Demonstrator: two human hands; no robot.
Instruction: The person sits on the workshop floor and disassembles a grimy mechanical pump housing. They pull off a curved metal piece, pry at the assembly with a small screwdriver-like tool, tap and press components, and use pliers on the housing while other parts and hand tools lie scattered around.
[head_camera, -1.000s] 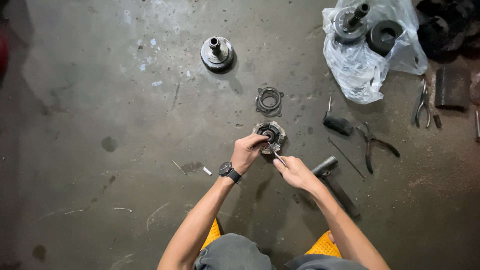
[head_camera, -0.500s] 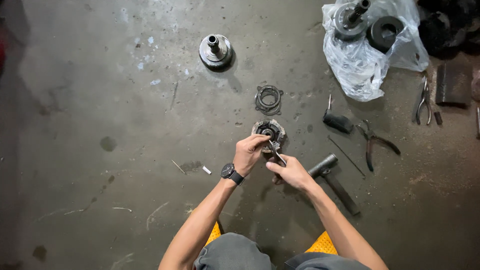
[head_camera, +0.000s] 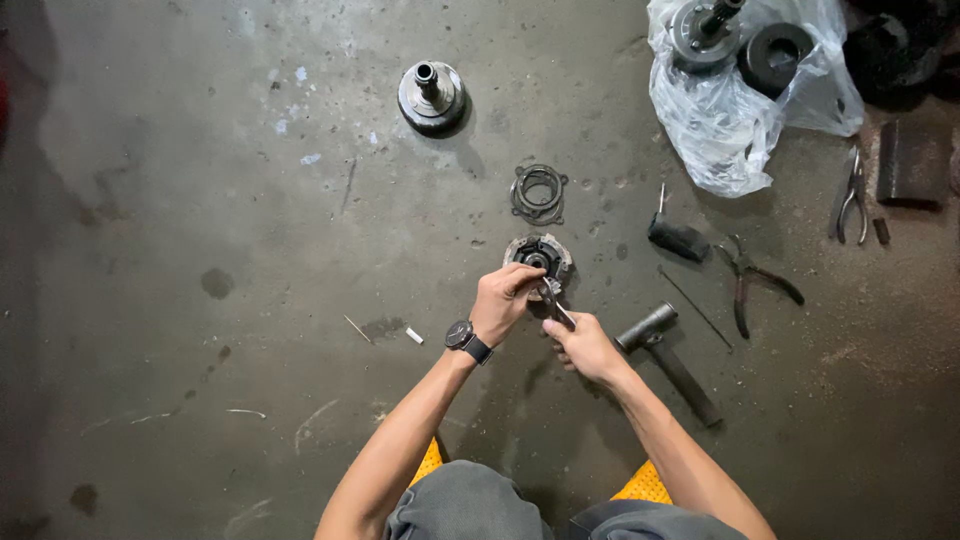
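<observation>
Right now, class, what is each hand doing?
Left hand: closed, fingers gripping the round metal part on the floor.
Right hand: closed on a small metal tool touching that part.

Both arms are bare from the elbows down, with no sleeves or gloves in view. A black wristwatch (head_camera: 460, 334) with a round dark face and a black strap sits on the left wrist. Below the wristwatch, grey trousers (head_camera: 470, 505) cover the knees, and yellow patches (head_camera: 645, 485) show beside the trousers on both sides.
</observation>
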